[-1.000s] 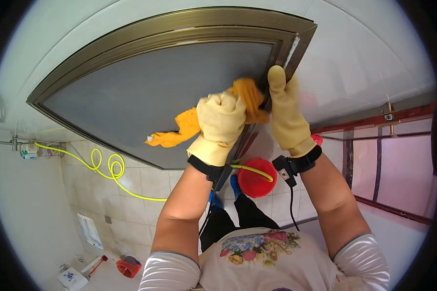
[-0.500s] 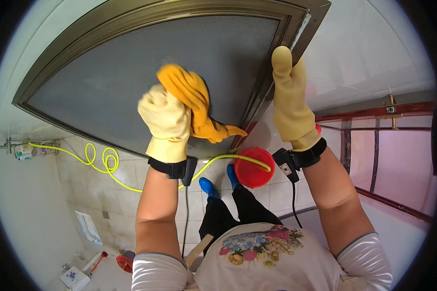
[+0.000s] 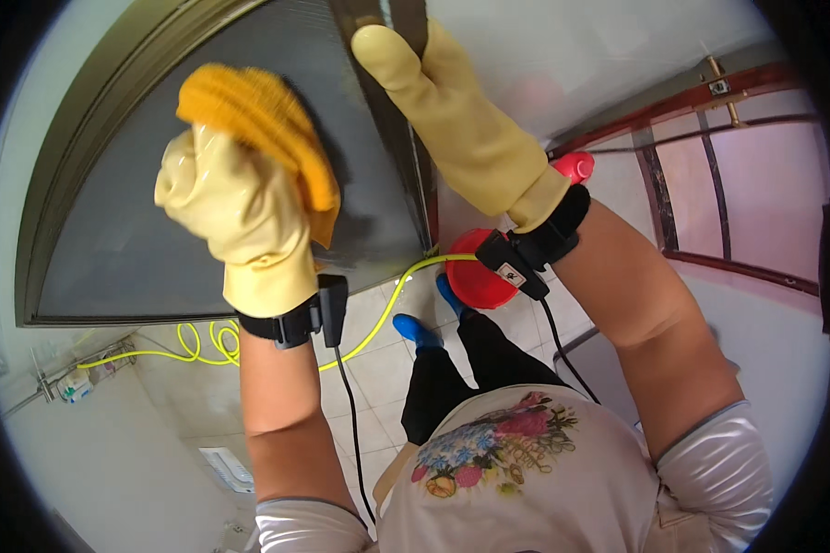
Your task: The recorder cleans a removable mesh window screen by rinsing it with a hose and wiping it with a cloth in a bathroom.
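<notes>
My left hand (image 3: 240,212), in a pale yellow rubber glove, is closed round a bunched orange cloth (image 3: 267,115). The cloth lies against the grey panel (image 3: 120,230) of a door, its loose end hanging down on the right. Wet-looking glints show on the glove. At the door's edge, my right hand (image 3: 475,134), gloved the same way, grips the brown metal frame (image 3: 392,115). Its thumb rests on the near face, while the other fingers are mostly hidden behind the edge.
Below the door's corner stands a red bucket (image 3: 480,281) on the tiled floor, with a yellow hose (image 3: 392,304) running to it. Coils of hose lie at left. A reddish-framed glazed door (image 3: 765,89) with a brass latch (image 3: 721,88) is at right. Black cables hang from both wrist straps.
The cloth and my left hand have moved up and left over the panel. My right hand and the door's edge have shifted left and upward in the view.
</notes>
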Demonstrator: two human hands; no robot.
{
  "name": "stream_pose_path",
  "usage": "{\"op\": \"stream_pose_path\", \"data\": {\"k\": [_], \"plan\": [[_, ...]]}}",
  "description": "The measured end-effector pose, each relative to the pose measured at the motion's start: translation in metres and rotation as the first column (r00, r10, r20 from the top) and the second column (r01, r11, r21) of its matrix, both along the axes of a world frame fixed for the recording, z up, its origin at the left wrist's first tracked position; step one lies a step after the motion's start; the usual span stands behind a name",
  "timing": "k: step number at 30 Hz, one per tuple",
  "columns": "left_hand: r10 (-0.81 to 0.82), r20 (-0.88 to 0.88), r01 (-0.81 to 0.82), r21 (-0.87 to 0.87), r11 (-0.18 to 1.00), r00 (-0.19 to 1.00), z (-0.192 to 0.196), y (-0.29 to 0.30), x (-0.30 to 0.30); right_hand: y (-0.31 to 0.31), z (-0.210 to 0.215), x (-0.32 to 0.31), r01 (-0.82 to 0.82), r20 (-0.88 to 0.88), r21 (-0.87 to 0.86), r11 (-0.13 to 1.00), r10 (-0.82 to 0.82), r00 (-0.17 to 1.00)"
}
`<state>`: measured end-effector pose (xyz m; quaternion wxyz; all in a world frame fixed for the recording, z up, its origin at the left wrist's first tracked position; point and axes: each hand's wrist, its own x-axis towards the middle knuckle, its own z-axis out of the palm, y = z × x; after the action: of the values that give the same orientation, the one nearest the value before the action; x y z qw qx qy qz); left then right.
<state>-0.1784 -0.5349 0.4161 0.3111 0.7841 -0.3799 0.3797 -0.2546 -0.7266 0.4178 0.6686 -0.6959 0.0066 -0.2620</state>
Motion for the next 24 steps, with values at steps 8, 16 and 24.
{"op": "stream_pose_path", "data": {"k": [8,16,24], "plan": [[-0.094,0.126,0.000,0.599,0.801,0.987,-0.162,0.021,-0.046,0.004,0.013,-0.007,0.043,-0.195,-0.179,0.983,-0.078,0.978],[-0.013,-0.026,0.027,0.692,0.721,1.000,-0.146,0.043,-0.055,-0.003,-0.005,0.002,0.066,-0.024,-0.107,0.992,-0.069,0.997],[0.137,-0.098,-0.131,0.066,0.989,0.986,-0.026,-0.013,-0.023,0.020,0.015,-0.011,0.074,-0.159,-0.061,0.995,-0.083,0.984]]}}
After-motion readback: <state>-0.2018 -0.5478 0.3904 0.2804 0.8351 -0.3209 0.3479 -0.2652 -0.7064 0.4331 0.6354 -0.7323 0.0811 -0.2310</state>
